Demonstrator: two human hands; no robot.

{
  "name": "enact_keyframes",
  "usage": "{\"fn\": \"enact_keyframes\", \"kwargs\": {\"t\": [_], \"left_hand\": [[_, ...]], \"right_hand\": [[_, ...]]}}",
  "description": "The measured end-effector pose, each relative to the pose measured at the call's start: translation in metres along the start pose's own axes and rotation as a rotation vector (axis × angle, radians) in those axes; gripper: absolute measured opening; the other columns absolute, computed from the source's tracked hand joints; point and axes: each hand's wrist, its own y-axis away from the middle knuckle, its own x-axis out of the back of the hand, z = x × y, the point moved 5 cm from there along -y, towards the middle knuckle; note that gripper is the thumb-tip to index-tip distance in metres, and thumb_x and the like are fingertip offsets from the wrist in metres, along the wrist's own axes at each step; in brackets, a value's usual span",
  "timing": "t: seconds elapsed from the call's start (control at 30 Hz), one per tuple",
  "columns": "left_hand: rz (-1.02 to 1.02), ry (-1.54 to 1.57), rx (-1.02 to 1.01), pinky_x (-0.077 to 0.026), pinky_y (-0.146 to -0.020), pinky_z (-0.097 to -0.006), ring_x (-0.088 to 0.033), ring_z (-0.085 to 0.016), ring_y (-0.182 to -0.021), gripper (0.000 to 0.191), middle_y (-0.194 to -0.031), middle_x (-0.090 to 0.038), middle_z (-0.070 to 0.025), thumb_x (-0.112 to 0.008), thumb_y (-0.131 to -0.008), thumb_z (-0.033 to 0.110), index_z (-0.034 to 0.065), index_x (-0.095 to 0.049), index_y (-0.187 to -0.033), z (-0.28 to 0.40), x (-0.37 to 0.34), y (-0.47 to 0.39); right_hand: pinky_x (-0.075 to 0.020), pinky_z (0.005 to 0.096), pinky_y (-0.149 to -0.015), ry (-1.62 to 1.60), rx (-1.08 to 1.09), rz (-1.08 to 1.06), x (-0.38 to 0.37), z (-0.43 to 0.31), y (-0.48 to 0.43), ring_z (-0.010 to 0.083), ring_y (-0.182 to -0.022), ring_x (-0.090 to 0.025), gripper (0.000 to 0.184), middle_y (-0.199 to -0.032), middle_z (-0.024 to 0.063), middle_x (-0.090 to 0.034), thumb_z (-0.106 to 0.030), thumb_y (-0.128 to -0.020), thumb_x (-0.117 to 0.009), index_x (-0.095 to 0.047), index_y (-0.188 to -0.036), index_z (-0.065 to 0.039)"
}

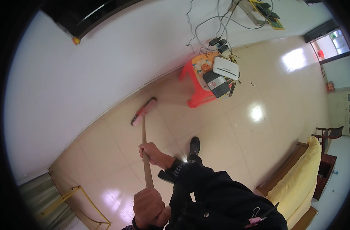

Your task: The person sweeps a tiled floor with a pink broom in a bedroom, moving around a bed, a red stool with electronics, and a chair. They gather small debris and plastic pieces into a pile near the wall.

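Both of my hands grip the pale stick handle [147,172] of a broom. My left hand [149,207] is wrapped around its upper end, close to my body. Farther down the stick, my right hand [150,153] holds it with curled fingers. The pink broom head [144,112], edged with dark bristles, is on the beige tiled floor [120,146] near the foot of the white wall. It looks slightly blurred. My black shoe [194,146] stands to the right of the handle.
A red plastic stool [194,99] by the wall bears a white router-like box [226,68], a black-and-silver box [216,83] and tangled cables. A bench with a yellow cover [295,184] is at right. A yellow metal frame [95,205] stands at lower left, before a curtain [45,198].
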Motion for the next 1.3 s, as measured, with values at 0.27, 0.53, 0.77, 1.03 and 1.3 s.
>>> {"fn": "enact_keyframes", "kwargs": {"t": [0.27, 0.53, 0.77, 1.03, 1.3], "left_hand": [[0.288, 0.268, -0.026, -0.052, -0.053, -0.0409, -0.057, -0.028, -0.053, 0.024, -0.059, -0.057, -0.0094, -0.061, -0.077, 0.009, 0.0045, -0.05, -0.057, 0.066, 0.013, -0.066], [0.062, 0.145, -0.098, -0.046, -0.053, -0.0407, -0.05, -0.029, -0.05, 0.027, -0.057, -0.047, -0.0097, -0.068, -0.071, 0.005, 0.005, -0.044, -0.057, 0.065, -0.051, -0.094], [-0.013, 0.237, -0.156, -0.038, -0.048, -0.0361, -0.045, -0.026, -0.045, 0.027, -0.054, -0.044, -0.009, -0.061, -0.072, -0.004, 0.0041, -0.04, -0.057, -0.006, -0.126, -0.098], [-0.062, 0.324, -0.046, -0.033, -0.046, -0.0369, -0.043, -0.027, -0.045, 0.035, -0.053, -0.044, -0.006, -0.073, -0.075, 0.002, 0.0107, -0.045, -0.055, 0.039, -0.118, -0.093], [0.096, 0.283, -0.027, -0.051, -0.051, -0.0427, -0.058, -0.034, -0.052, 0.012, -0.062, -0.06, -0.0181, -0.058, -0.076, 0.001, -0.0051, -0.061, -0.066, 0.098, -0.037, -0.077]], "right_hand": [[-0.0436, 0.038, -0.056, -0.19, -0.104, 0.125, 0.023, -0.047, 0.094, 0.0213, -0.056, -0.053, 0.023, -0.061, 0.0066, -0.052, -0.014, -0.091, -0.056, -0.052, -0.069, -0.009], [-0.0443, 0.0386, -0.054, -0.278, 0.03, 0.029, 0.036, -0.118, 0.064, 0.0206, -0.054, -0.052, 0.019, -0.063, 0.0062, -0.051, -0.012, -0.09, -0.055, -0.051, -0.072, -0.009], [-0.0406, 0.0335, -0.048, -0.229, 0.067, 0.027, 0.094, -0.17, 0.014, 0.0116, -0.051, -0.051, 0.024, -0.061, -0.0018, -0.049, -0.019, -0.095, -0.057, -0.048, -0.072, -0.016], [-0.0414, 0.0361, -0.05, -0.235, 0.073, 0.08, 0.111, -0.123, 0.055, 0.016, -0.052, -0.052, 0.025, -0.06, 0.0019, -0.05, -0.017, -0.092, -0.057, -0.049, -0.068, -0.014], [-0.0415, 0.0403, -0.052, -0.187, -0.007, 0.139, 0.064, -0.068, 0.099, 0.0211, -0.057, -0.055, 0.022, -0.063, 0.0062, -0.054, -0.013, -0.087, -0.055, -0.052, -0.066, -0.011]]}}
